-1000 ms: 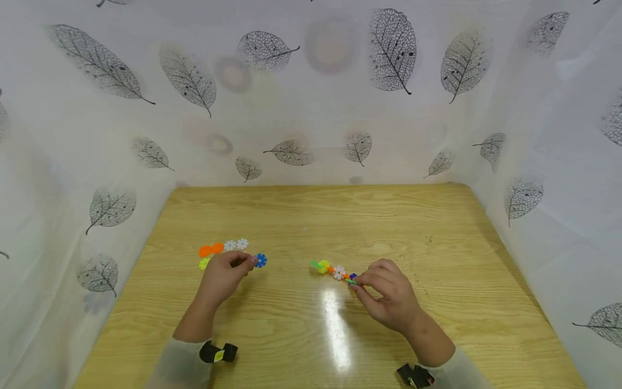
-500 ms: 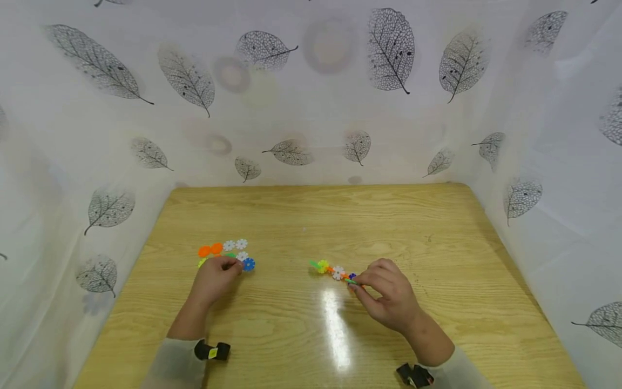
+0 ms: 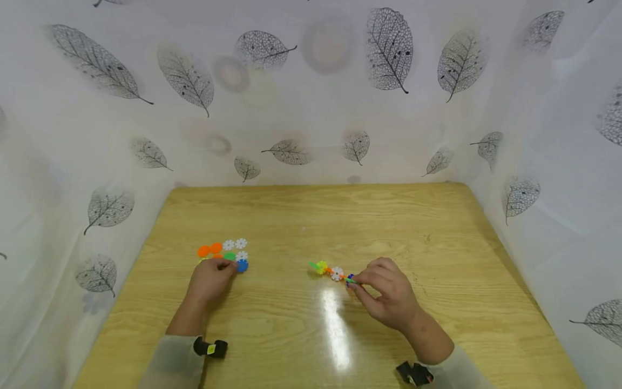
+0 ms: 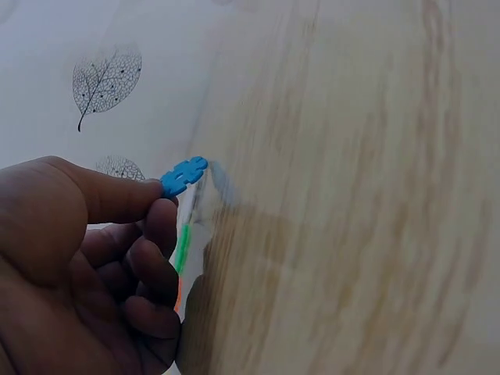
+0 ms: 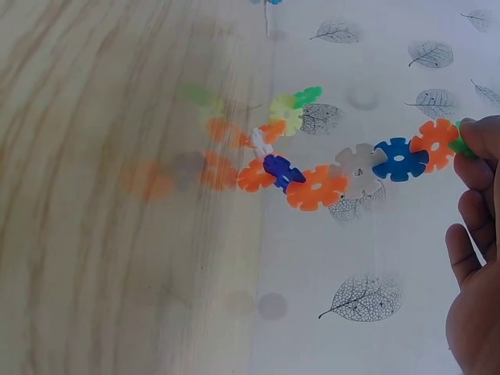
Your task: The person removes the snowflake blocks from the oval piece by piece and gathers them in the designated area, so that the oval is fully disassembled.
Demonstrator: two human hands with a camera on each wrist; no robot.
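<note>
Between thumb and forefinger my left hand (image 3: 210, 280) pinches a blue notched plastic disc (image 4: 184, 176), just in front of the loose discs at the table's left. My right hand (image 3: 389, 294) pinches the green disc (image 5: 462, 144) at the near end of a chain of interlocked discs. In the right wrist view that chain holds orange, blue and white discs, such as an orange disc (image 5: 316, 187) and a dark blue disc (image 5: 283, 172). A yellow disc (image 3: 321, 267) and a green disc form its far end. Part of the chain hides behind my fingers in the head view.
Loose orange discs (image 3: 210, 249), white discs (image 3: 235, 244) and a green disc (image 3: 229, 256) lie flat beyond my left hand, which covers part of the group. The wooden table (image 3: 291, 335) meets a leaf-patterned white curtain (image 3: 301, 108) at its back and sides.
My left hand has moved left with the blue disc, back beside the loose discs. More of the green and white discs shows now. My right hand and the chain have hardly moved.
</note>
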